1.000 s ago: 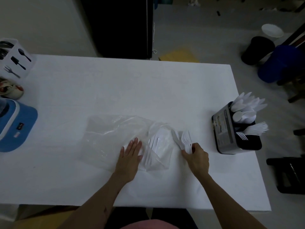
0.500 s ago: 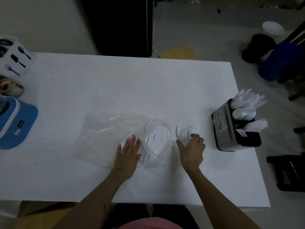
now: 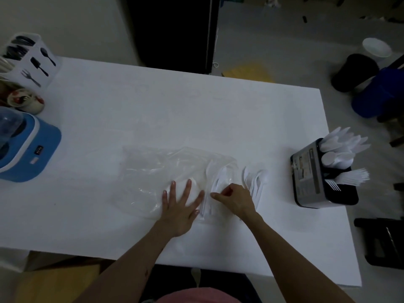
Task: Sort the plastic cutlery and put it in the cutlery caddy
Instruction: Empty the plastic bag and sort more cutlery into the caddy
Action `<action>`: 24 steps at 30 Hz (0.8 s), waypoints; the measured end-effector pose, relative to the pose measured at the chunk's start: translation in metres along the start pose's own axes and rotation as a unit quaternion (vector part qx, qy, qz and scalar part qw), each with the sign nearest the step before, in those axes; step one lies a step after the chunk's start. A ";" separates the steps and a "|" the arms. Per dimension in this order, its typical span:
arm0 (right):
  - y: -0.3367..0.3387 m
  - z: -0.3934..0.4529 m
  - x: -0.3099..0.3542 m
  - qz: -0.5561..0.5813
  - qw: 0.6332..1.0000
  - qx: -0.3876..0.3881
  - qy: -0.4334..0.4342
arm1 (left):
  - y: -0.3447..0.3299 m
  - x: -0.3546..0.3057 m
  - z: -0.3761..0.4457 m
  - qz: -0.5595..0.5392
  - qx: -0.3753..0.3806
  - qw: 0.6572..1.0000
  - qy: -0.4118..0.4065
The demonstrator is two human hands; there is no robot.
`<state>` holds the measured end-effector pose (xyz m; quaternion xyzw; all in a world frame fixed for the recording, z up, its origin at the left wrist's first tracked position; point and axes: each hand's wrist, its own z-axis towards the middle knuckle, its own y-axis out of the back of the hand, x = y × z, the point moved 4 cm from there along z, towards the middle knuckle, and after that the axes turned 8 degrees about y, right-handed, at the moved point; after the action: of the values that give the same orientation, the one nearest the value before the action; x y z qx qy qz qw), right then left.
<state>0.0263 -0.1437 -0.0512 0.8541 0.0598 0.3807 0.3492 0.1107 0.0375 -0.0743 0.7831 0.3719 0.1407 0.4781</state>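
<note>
My left hand (image 3: 179,206) lies flat, fingers straight, pinning the clear bag (image 3: 161,171) to the surface (image 3: 153,110). I should keep that pressure so the bag doesn't drag. My right hand (image 3: 235,199), fingers curled, reaches at the bag's mouth for the cutlery inside (image 3: 218,182); whether the grip has closed on a piece, I cannot tell. Half a second ago it was further right, at the loose pile (image 3: 254,181). The caddy (image 3: 314,178) stands far right.

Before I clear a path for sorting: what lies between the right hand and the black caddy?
In the head view, a small pile of loose white cutlery lies just beside the right hand; past it, bare white table runs to the caddy.
</note>
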 end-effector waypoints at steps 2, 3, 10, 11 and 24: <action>-0.003 0.001 0.003 -0.020 1.000 -0.005 -0.004 | -0.003 0.000 0.001 -0.004 -0.011 1.000 0.003; -0.004 0.001 0.005 -0.028 0.999 -0.012 -0.008 | -0.003 -0.001 0.001 -0.004 -0.016 1.000 0.002; -0.011 0.005 0.011 -0.050 0.997 -0.041 -0.042 | -0.009 0.002 0.006 0.007 -0.054 0.998 -0.004; -0.010 0.006 0.011 -0.051 0.997 -0.040 -0.050 | -0.011 0.002 0.007 0.010 -0.066 0.998 0.000; -0.008 -0.001 0.018 -0.123 0.987 -0.077 -0.070 | -0.011 -0.008 0.006 -0.004 -0.115 0.990 -0.082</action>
<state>0.0395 -0.1307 -0.0445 0.8354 0.1097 0.2775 0.4616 0.1038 0.0313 -0.0854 0.7303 0.3163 0.1156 0.5943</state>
